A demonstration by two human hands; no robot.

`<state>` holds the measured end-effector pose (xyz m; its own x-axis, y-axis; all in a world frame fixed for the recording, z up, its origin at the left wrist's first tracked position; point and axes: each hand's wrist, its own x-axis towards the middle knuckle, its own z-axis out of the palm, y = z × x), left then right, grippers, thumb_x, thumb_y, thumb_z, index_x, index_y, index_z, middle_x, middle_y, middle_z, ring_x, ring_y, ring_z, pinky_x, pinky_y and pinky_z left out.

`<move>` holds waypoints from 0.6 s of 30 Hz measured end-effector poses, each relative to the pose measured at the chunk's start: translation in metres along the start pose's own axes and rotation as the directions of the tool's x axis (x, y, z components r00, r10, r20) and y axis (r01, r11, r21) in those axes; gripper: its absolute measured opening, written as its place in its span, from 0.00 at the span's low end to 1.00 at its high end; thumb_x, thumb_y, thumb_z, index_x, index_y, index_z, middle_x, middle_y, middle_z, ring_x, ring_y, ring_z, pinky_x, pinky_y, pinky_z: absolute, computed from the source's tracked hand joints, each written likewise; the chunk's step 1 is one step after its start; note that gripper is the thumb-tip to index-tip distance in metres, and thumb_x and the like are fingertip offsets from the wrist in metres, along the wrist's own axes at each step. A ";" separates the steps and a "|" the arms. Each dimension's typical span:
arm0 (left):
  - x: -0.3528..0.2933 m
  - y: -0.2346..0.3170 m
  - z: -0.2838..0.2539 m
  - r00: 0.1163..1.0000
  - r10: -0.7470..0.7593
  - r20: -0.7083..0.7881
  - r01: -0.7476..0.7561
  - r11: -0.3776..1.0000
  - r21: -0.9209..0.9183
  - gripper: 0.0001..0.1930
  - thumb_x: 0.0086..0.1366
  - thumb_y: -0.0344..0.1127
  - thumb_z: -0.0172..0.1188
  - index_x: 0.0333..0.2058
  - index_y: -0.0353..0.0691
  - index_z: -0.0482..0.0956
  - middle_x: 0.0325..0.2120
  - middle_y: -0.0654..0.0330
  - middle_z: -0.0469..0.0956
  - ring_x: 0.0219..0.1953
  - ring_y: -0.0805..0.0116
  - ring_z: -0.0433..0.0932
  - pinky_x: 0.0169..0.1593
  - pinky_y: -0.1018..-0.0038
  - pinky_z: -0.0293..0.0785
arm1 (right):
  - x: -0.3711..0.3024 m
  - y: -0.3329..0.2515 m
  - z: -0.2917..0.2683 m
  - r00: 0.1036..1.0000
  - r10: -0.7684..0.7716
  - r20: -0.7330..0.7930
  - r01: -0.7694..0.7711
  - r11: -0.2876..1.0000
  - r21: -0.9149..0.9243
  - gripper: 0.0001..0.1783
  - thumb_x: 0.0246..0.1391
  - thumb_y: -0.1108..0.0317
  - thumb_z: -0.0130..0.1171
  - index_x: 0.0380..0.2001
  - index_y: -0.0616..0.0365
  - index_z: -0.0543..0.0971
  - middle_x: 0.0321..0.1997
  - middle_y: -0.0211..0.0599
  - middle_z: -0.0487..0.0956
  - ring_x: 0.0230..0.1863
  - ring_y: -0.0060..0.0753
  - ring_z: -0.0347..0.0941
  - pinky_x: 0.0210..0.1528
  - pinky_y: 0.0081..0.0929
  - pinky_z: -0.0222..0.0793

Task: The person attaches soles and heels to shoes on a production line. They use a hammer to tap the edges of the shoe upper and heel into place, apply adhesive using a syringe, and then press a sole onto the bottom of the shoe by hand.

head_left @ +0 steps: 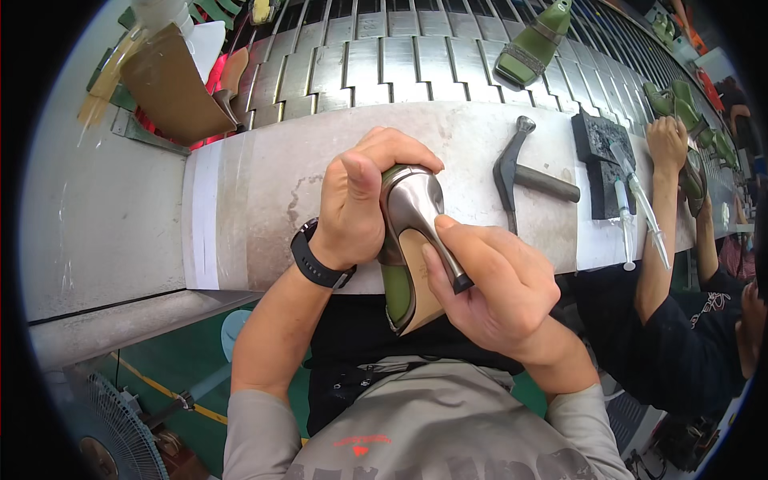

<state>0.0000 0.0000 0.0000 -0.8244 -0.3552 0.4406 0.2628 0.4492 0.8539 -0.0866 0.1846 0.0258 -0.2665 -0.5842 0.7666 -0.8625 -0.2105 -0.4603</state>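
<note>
Between my hands, over the near edge of the bench, is a green high-heeled shoe [396,292] with a tan sole and a shiny metallic heel. The heel faces up and its dark tip points toward my right hand. My left hand [360,196], with a black watch at the wrist, wraps round the back of the shoe, its thumb raised. My right hand [500,284] pinches the slim part of the heel between thumb and fingers. A hammer [544,182] with a dark head lies on the bench to the right of the shoe.
Beyond the bench [264,192] runs a slatted metal conveyor [360,68] carrying another green shoe [532,48]. Two syringes [624,212] lie by a black block [600,144] at right. Brown board [172,88] stands at far left. A co-worker's arm [660,200] reaches in at right.
</note>
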 end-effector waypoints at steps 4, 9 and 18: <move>0.003 -0.002 0.002 1.000 0.006 -0.013 -0.007 1.000 -0.010 0.54 0.77 0.74 0.18 0.40 0.31 0.86 0.39 0.51 0.84 0.44 0.61 0.82 0.53 0.67 0.75 | 0.003 0.002 0.002 0.999 -0.033 0.018 0.034 0.999 -0.028 0.21 0.46 0.82 0.78 0.45 0.71 0.84 0.32 0.48 0.85 0.28 0.42 0.84 0.30 0.30 0.79; 0.026 -0.012 -0.006 0.988 -0.149 -0.030 0.147 0.986 -0.076 0.44 0.83 0.67 0.30 0.39 0.33 0.87 0.28 0.62 0.83 0.28 0.80 0.77 0.32 0.81 0.70 | 0.030 0.022 0.007 0.999 -0.049 0.023 0.051 0.996 -0.076 0.17 0.47 0.80 0.74 0.43 0.65 0.84 0.29 0.43 0.83 0.26 0.44 0.81 0.28 0.37 0.76; 0.033 -0.024 0.007 0.981 -0.176 -0.076 0.164 0.976 -0.142 0.32 0.85 0.54 0.43 0.40 0.32 0.88 0.21 0.66 0.79 0.24 0.80 0.71 0.33 0.79 0.69 | 0.094 0.022 -0.016 0.669 0.358 0.652 -0.036 0.891 -0.453 0.20 0.65 0.60 0.60 0.27 0.67 0.83 0.22 0.55 0.81 0.27 0.60 0.82 0.35 0.52 0.79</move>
<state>-0.0368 -0.0165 -0.0076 -0.8172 -0.4900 0.3034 0.1927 0.2638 0.9451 -0.1373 0.1382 0.0952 -0.2068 -0.9768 0.0558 -0.9537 0.1885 -0.2344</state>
